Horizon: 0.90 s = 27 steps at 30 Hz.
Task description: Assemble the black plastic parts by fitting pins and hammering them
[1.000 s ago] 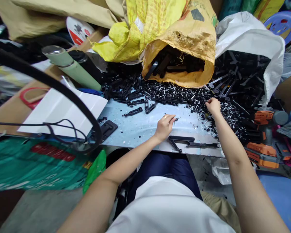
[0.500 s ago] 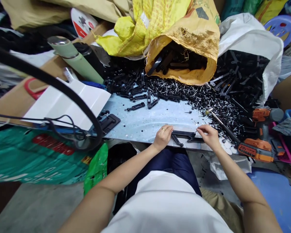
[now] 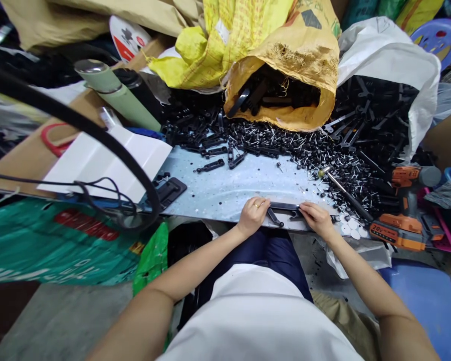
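Right hand [image 3: 316,217] has moved in, pinching the lower-centre black bar [image 3: 284,206] as the left hand [image 3: 253,214] does, so uneven pressure could twist it.

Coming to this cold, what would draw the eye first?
Probably the orange sack, gaping open at the back of the bench. Next comes the orange-and-black power tool, far right. In front, the left hand and right hand meet opposite ends of a black bar.

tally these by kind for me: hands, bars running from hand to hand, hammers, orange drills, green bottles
Hands (left hand, right hand): 2
Black bar between them: 1
Hammer: 1
Orange drill: 1
Green bottle: 1
Total: 6
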Available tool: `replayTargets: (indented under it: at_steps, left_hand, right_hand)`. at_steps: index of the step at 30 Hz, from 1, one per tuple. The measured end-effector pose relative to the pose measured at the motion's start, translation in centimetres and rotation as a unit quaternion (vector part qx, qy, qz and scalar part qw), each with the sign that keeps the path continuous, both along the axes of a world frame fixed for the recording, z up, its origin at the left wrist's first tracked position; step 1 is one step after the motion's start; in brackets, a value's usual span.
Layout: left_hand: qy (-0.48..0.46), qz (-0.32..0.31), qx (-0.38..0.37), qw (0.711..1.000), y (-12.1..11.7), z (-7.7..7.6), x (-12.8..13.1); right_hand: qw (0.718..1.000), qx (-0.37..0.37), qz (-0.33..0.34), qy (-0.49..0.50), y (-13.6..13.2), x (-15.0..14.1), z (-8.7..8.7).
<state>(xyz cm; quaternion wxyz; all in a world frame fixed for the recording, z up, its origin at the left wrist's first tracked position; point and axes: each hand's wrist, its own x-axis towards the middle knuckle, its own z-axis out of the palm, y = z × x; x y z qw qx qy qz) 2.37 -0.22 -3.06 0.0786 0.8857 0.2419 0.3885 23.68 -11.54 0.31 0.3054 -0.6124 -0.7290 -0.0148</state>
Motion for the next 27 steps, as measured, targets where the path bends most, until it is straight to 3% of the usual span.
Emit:
replayTargets:
  at_steps: [5,8,11,16,20,27]
  left_hand:
    - [0.042,0.016,-0.030,0.999,0.1,0.6,-0.6]
    - [0.072,0.090,-0.088,0.989,-1.0,1.6,-0.6]
    - [0.167,0.169,-0.203,0.950,-3.0,2.8,0.2]
    - [0.302,0.172,-0.348,0.871,-4.7,4.4,2.3]
    - [0.326,0.171,-0.369,0.853,-3.9,5.0,2.1]
    - [0.312,0.163,-0.358,0.865,-4.4,4.9,2.6]
  right_hand:
    - [0.999,-0.032,0.009,-0.028,-0.9,0.6,0.1]
    - [0.998,-0.047,0.001,-0.043,0.1,-0.9,0.6]
    - [0.993,-0.081,0.063,-0.049,2.4,-3.4,0.6]
    - [0.983,-0.128,0.123,-0.052,4.9,-5.5,-0.5]
    - [0.984,-0.143,0.094,-0.046,4.5,-5.6,-1.2]
    - [0.985,-0.162,0.028,-0.049,4.8,-7.2,-1.3]
